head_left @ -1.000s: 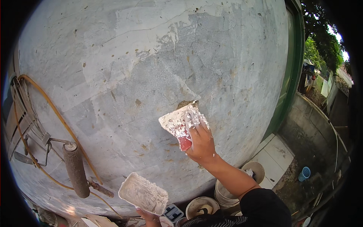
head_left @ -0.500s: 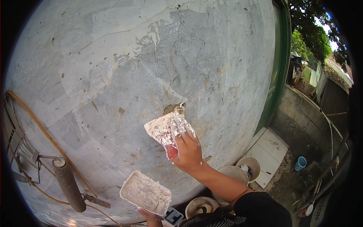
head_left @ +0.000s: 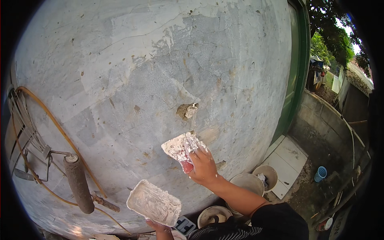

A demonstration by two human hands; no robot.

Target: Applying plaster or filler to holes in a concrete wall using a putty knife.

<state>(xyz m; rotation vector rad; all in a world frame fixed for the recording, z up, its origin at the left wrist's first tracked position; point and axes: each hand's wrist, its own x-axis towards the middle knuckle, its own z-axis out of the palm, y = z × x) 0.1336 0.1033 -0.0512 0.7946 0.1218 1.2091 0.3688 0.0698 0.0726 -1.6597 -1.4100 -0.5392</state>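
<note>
One head-worn fisheye view — close up, facing the grey wall (head_left: 132,92) — tilted slightly downward.

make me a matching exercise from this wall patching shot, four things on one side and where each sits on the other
Things:
1. putty knife
2. plaster tray
3. paint roller
4. blue cup

Places:
A. on the ground at far right
B. leaning against the wall at lower left
C. in the right hand, blade on the wall below the hole
D. held by the left hand at the bottom edge

Pairs: 1-C, 2-D, 3-B, 4-A
</note>
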